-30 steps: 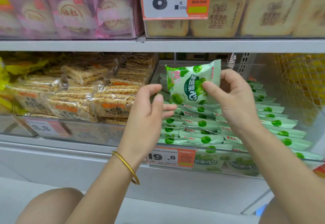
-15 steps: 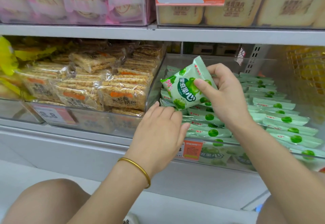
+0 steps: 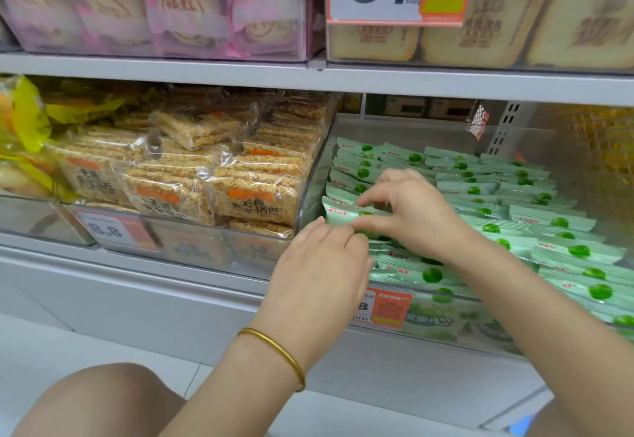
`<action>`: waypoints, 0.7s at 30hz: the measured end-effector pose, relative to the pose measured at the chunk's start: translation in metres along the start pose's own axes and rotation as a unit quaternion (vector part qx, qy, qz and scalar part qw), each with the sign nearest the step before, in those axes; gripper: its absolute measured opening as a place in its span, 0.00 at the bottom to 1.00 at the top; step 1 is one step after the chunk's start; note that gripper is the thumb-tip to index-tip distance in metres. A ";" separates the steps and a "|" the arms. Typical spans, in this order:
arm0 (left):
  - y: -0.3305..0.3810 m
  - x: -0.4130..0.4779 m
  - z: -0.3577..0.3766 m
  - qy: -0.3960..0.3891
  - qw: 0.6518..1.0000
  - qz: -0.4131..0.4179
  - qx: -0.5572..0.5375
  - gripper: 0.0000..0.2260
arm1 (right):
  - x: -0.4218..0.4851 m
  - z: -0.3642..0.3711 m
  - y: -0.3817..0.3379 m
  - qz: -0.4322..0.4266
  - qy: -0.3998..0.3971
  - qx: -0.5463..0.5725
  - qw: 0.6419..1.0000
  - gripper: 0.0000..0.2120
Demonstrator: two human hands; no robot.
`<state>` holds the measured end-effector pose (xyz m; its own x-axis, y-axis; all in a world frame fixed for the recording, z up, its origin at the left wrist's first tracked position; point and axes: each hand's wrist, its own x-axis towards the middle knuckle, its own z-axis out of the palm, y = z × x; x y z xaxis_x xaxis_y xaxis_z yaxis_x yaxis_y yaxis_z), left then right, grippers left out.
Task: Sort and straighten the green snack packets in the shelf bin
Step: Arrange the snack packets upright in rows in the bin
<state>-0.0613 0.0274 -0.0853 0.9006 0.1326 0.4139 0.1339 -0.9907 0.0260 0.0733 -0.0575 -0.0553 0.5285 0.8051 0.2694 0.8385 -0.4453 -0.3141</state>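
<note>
Both hands meet over the left-hand row of a clear shelf bin; the right hand pinches a green packet along its top edge, the left hand touching its lower edge with fingers curled; the packet stands on edge, long axis running left to right, directly at the fingertips, neither hand nearer; pale green, glossy, a red logo at its left end; neighbouring packets lie in overlapping rows.

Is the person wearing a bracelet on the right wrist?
No, the gold bracelet sits on the left wrist, below the left hand; the right hand's wrist is bare.
</note>
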 end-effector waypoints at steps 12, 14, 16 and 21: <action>0.007 0.006 0.014 0.034 0.997 -0.063 0.010 0.17 | -0.004 0.002 0.005 -0.041 -0.039 -0.016 0.998 0.09; 0.008 0.010 0.015 0.007 0.998 -0.066 -0.012 0.22 | -0.004 -0.006 0.009 -0.020 -0.012 0.042 0.999 0.08; 0.008 0.012 0.014 0.000 0.997 -0.070 -0.011 0.23 | -0.001 -0.013 0.013 0.018 0.029 0.076 0.997 0.06; 0.010 0.011 0.012 -0.024 0.996 -0.082 0.004 0.25 | 0.016 -0.008 0.006 0.008 -0.017 -0.047 0.999 0.07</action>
<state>-0.0450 0.0194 -0.0909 0.8852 0.2947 0.3599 0.2847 -0.9551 0.0819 0.0879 -0.0509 -0.0455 0.5380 0.8099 0.2339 0.8399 -0.4912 -0.2308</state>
